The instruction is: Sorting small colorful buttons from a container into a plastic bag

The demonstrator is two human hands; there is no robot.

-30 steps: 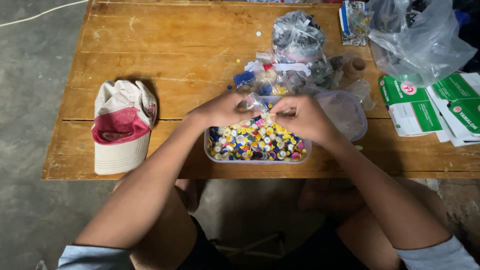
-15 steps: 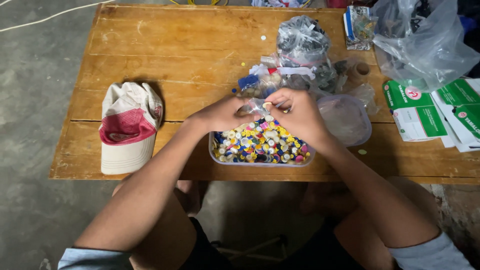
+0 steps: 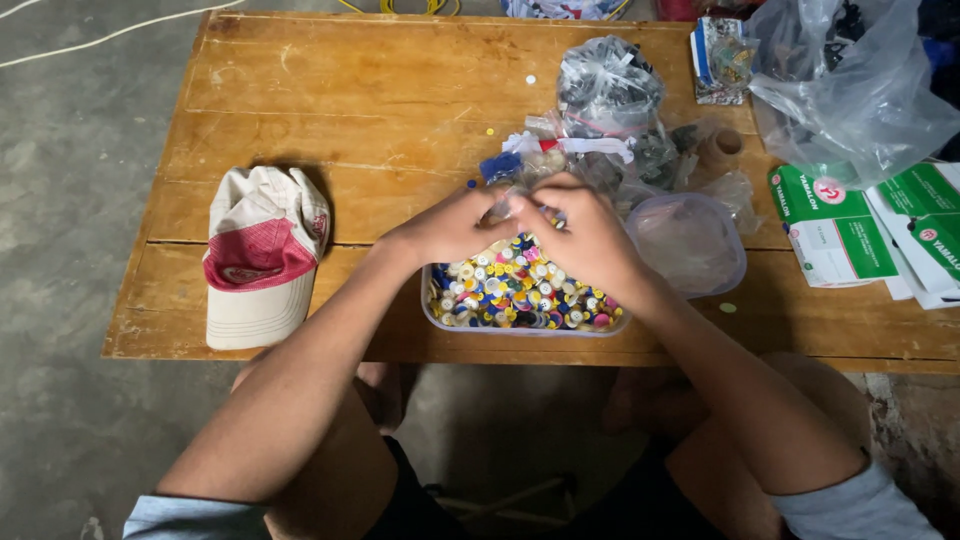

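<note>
Wooden desk [image 3: 330, 150]: carries a red-and-white cap [image 3: 262, 252] at the left edge, green-and-white boxes [image 3: 865, 222] at the right, a heap of clear plastic bags [image 3: 610, 100] at the middle, and at the near edge a clear tub [image 3: 520, 325] of small coloured buttons [image 3: 515, 290]. Left hand [image 3: 452, 227] and right hand [image 3: 585, 240], a second ago apart over the tub, now meet above its far rim. Both sets of fingers are curled closed, seemingly pinching a small clear bag that is too hidden to tell for sure.
</note>
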